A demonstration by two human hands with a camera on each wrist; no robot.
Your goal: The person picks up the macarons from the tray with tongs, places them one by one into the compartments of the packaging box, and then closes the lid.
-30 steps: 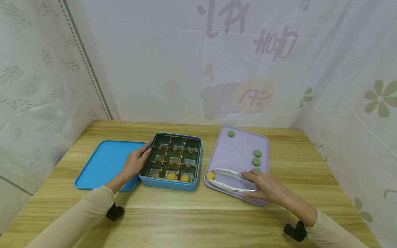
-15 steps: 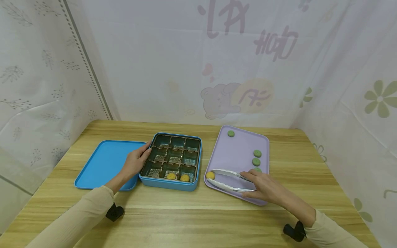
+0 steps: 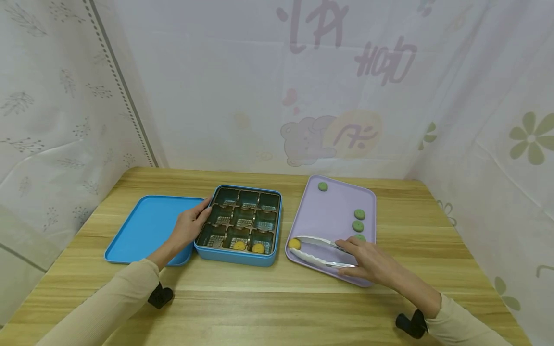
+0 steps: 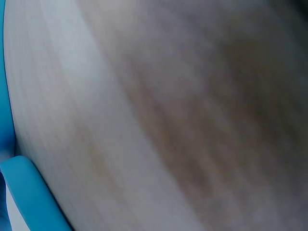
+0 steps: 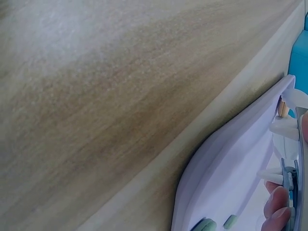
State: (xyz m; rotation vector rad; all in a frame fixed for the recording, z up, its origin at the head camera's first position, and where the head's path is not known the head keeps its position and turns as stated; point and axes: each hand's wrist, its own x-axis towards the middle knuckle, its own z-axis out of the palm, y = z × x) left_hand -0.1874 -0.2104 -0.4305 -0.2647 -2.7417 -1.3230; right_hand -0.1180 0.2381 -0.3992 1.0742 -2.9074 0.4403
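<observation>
My right hand [image 3: 368, 259] holds metal tongs [image 3: 322, 252] with white scalloped tips over the near part of the lilac tray [image 3: 322, 211]. The tips stand spread on either side of a round yellow cookie [image 3: 294, 244] at the tray's near left corner. In the right wrist view, fingers [image 5: 275, 204] curl at the tongs' handle. My left hand [image 3: 188, 228] rests along the left side of a blue box [image 3: 235, 256], thumb near its rim. The box has a brown divided insert [image 3: 233, 209]. Two yellow cookies [image 3: 258, 248] lie in separate compartments of its front row.
Several green cookies [image 3: 359, 214] lie on the lilac tray, mostly along its right side, one partly behind the right hand. A blue lid [image 3: 147, 230] lies left of the box, under the left forearm. The wooden table [image 3: 242, 307] ends at a printed curtain [image 3: 207, 96].
Hardly anything differs. The tongs' tips stay around the yellow cookie, with only a slight shift of the right hand; the left hand keeps its place on the box.
</observation>
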